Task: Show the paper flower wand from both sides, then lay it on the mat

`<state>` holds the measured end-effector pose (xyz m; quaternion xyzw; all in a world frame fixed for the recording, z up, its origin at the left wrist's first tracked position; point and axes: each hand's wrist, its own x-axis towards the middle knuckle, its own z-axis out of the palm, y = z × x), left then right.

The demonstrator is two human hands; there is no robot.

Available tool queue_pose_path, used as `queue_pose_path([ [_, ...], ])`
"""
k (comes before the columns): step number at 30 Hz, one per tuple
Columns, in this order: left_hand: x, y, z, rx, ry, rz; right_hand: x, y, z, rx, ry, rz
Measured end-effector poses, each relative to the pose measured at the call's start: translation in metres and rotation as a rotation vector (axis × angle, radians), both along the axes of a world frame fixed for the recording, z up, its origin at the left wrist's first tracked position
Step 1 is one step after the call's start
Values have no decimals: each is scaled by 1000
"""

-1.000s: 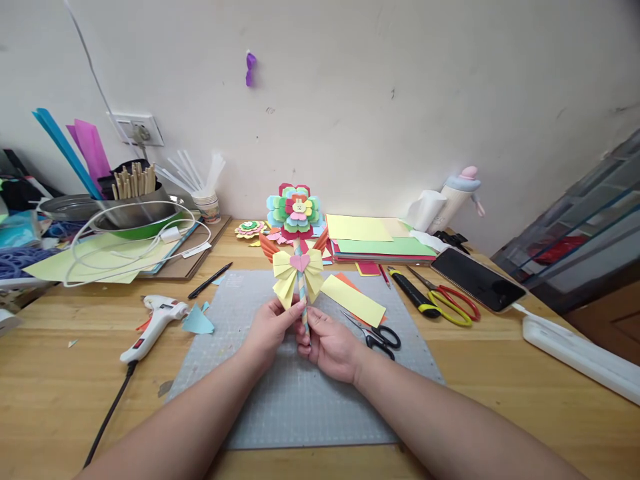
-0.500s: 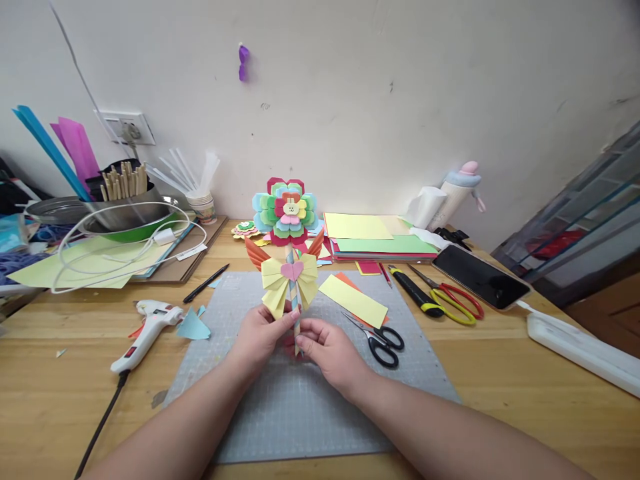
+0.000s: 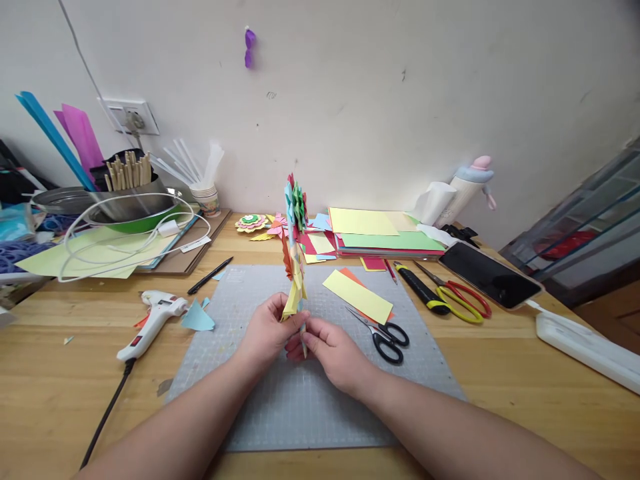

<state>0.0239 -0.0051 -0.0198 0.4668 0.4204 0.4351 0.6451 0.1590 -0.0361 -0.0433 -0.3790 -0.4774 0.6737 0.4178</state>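
Over gridded mat [image 3: 260,400]: layered paper flower [image 3: 295,233] edge-on, both hands pinching stem.

Off-white wall [image 3: 400,100], wooden desk [image 3: 500,373].

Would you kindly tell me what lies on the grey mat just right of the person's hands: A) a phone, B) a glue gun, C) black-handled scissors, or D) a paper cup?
C: the black-handled scissors lie on the grey mat beside the right hand.
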Motion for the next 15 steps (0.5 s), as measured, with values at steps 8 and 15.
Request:
queue_pose_path([
  [8,0,-3,-6,32,24,-25,2,3,-3,-7,32,5],
  [15,-1,0,-6,-33,-33,-67,4,3,-1,-89,52,-31],
])
